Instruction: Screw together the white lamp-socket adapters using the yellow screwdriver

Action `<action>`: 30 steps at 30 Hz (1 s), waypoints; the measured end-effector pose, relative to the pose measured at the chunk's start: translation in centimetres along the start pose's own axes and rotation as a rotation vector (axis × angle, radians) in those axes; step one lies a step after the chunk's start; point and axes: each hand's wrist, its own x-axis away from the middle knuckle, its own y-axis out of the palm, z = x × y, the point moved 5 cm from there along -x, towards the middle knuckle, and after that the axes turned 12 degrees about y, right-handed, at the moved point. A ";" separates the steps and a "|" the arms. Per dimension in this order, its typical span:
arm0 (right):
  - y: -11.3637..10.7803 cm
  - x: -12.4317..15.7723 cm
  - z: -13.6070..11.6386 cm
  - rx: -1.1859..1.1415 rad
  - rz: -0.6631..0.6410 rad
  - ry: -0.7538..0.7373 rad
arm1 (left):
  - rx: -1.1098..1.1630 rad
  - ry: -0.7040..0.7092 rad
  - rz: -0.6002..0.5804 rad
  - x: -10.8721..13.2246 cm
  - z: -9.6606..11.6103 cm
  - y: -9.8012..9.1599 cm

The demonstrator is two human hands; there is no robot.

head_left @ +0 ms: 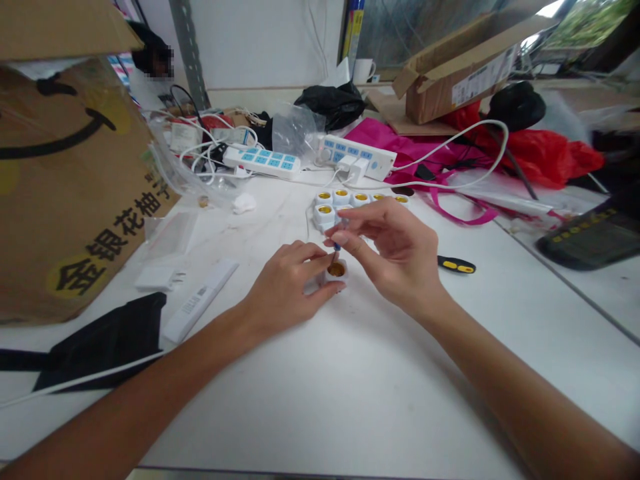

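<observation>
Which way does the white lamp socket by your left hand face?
Up: the lamp socket shows its brass inside from above, by the left hand.

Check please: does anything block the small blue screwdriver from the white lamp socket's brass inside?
Nothing visible: the small blue screwdriver in the right hand reaches down to the white lamp socket in the left hand.
</observation>
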 end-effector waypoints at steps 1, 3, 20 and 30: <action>0.0 -0.1 0.1 -0.001 0.019 0.000 | 0.000 0.002 0.000 0.0 0.0 0.0; -0.1 -0.2 0.1 -0.005 0.038 0.001 | 0.000 0.008 0.002 -0.1 0.1 -0.1; 0.3 -0.2 -0.1 -0.102 0.003 0.032 | -0.003 0.007 0.017 0.0 0.1 -0.1; 0.2 0.2 -0.6 -0.053 -0.001 -0.018 | -0.020 0.022 0.023 0.0 0.2 -0.2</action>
